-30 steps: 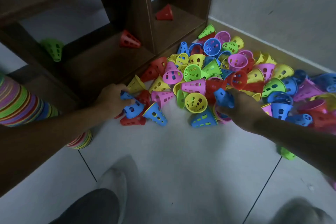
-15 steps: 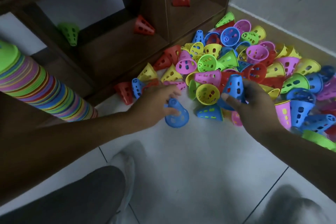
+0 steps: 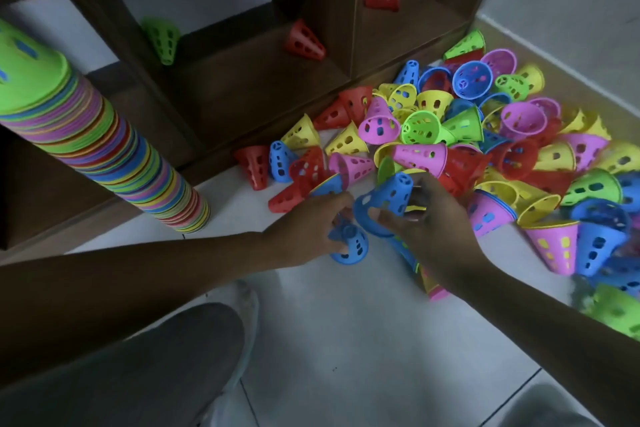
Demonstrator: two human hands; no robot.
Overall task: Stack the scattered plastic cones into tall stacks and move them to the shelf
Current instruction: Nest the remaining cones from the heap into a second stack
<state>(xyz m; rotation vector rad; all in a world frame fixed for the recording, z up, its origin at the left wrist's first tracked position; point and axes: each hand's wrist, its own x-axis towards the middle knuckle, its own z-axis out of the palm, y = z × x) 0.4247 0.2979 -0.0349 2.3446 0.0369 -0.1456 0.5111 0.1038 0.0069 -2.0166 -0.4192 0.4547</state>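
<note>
- The left hand [image 3: 308, 232] grips a small blue perforated plastic cone [image 3: 350, 243], fingers curled round it, just above the pale tiled floor [image 3: 346, 340].
- The right hand [image 3: 436, 229] pinches a second blue perforated cone [image 3: 384, 203] by its rim, close beside the first.
- A heap of loose multicoloured plastic cones [image 3: 467, 142] lies beside the dark wooden shelf [image 3: 242, 80].
- A tall multicoloured cone stack [image 3: 104, 146] stands on the left.

Single head-worn wide-angle view, looking forward and steeply down from above. Near: both forearms, floor [image 3: 346, 340]. Farther: shelf [image 3: 242, 87] at top, cone pile [image 3: 485, 135] upper right. No second view.
</note>
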